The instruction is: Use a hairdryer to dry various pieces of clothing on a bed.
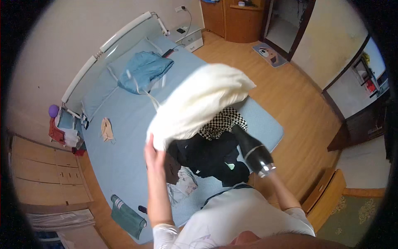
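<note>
A puffy white pillow (199, 102) is raised over the bed, tilted. My left hand (154, 155) grips its lower left corner. On the right, a black hair dryer (248, 146) with a shiny rear end points toward the pillow and the clothes. My right hand (273, 178) holds it from below, mostly hidden behind its body. Under the pillow lie a black-and-white checkered cloth (224, 123) and a heap of black clothes (208, 155). A brown garment (171, 169) and a pale printed cloth (185, 183) lie beside them, partly covered.
The bed (108, 168) has a light blue sheet. On it are a blue bundled cloth (144, 70), a peach cloth (107, 129) and a folded green towel (127, 214). A nightstand (191, 39) stands beyond. Wooden floor (289, 102) runs along the right, with a wooden cabinet (326, 193) nearby.
</note>
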Available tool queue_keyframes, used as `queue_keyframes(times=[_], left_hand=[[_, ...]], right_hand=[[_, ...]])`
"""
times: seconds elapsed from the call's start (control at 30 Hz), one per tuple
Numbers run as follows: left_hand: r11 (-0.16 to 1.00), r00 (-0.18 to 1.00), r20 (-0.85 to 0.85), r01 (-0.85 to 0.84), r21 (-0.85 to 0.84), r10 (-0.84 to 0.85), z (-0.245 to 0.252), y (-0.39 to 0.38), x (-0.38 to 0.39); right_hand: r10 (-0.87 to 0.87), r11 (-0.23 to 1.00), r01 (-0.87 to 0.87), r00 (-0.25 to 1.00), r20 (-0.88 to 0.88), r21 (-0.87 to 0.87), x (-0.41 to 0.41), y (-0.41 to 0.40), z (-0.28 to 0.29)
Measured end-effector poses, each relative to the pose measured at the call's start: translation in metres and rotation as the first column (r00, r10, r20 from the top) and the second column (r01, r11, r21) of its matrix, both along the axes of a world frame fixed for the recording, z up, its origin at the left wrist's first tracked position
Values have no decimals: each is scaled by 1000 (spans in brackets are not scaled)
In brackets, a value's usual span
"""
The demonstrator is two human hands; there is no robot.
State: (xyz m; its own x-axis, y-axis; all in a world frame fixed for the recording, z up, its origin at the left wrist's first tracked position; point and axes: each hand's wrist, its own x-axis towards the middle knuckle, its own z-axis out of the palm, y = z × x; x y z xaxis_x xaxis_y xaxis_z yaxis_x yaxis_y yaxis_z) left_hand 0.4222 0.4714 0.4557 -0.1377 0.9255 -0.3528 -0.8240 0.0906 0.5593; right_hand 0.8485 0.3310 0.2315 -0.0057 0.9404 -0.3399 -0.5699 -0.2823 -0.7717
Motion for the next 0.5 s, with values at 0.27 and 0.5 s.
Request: queue_keyframes(times=[0.27, 0.5], left_hand=[[902, 984, 163, 2, -431, 75, -238, -178, -24], [914, 987, 153, 99, -393, -41, -213, -236, -70]], right_hand=[[43, 809, -580, 224, 974, 98, -121, 5, 63], [17, 720, -694, 0, 1000, -12, -130, 34, 58]])
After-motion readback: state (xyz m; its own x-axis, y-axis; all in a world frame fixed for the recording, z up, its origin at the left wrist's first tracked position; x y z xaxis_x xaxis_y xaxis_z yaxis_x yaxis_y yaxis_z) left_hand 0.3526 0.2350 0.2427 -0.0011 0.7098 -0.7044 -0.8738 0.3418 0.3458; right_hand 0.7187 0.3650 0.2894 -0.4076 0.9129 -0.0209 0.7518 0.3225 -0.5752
